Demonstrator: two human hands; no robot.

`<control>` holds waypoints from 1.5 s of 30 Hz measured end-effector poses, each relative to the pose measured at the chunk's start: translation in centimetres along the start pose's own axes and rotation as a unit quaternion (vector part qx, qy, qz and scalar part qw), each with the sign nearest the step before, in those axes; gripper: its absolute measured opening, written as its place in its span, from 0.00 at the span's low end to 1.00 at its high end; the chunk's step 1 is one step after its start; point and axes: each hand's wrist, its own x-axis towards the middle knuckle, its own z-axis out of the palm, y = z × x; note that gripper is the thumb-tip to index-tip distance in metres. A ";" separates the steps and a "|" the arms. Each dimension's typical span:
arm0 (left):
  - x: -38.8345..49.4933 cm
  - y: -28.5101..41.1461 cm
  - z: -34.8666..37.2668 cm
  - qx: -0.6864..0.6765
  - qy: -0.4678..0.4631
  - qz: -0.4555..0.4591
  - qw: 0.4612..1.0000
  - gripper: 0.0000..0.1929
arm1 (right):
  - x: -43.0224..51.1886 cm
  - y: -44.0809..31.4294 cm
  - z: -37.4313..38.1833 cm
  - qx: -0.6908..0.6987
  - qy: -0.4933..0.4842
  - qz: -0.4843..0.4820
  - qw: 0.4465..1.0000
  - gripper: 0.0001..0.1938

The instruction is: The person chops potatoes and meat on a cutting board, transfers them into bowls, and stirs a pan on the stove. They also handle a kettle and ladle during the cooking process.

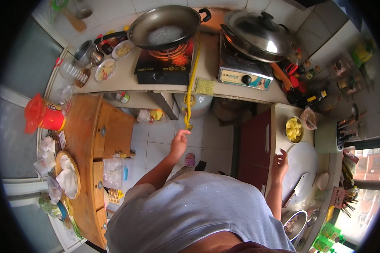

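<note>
My left hand (179, 143) hangs before the counter, fingers curled, just below the lower end of a yellow gas hose (193, 69) in the picture; I cannot tell whether they touch. My right hand (280, 164) is empty with fingers loosely apart, beside a round chopping board (299, 167). A cleaver (297, 189) lies on that board. Above the board stands a bowl of yellow chunks (293, 129). Ahead, a wok (164, 30) with bubbling liquid sits on an electric cooker (163, 68) whose heating ring glows orange. A lidded pan (258, 36) stands on a gas stove (245, 74).
Small plates of chopped ingredients (105, 70) sit left of the cooker. A yellow sponge cloth (204, 86) lies at the counter edge. A gas cylinder (200, 106) stands below. A wooden cabinet (82, 132) flanks the left. A metal bowl of meat pieces (292, 224) is at lower right.
</note>
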 end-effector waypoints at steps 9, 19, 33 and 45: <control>5.5 -3.1 -9.0 -0.111 -0.006 -0.048 0.993 0.16 | 1.6 -13.0 6.7 -0.049 -0.068 -0.060 0.995 0.07; 2.9 -14.8 -6.5 -0.008 -0.156 -0.016 0.988 0.20 | 10.9 -6.1 -1.7 0.021 0.182 -0.060 0.981 0.12; 0.5 0.6 5.9 -0.082 -0.116 -0.112 0.983 0.13 | 47.6 10.1 -25.3 0.287 0.225 0.029 0.931 0.17; -3.3 4.1 6.1 -0.076 -0.043 -0.156 0.984 0.13 | 49.3 9.4 -32.9 0.078 0.405 -0.037 0.910 0.18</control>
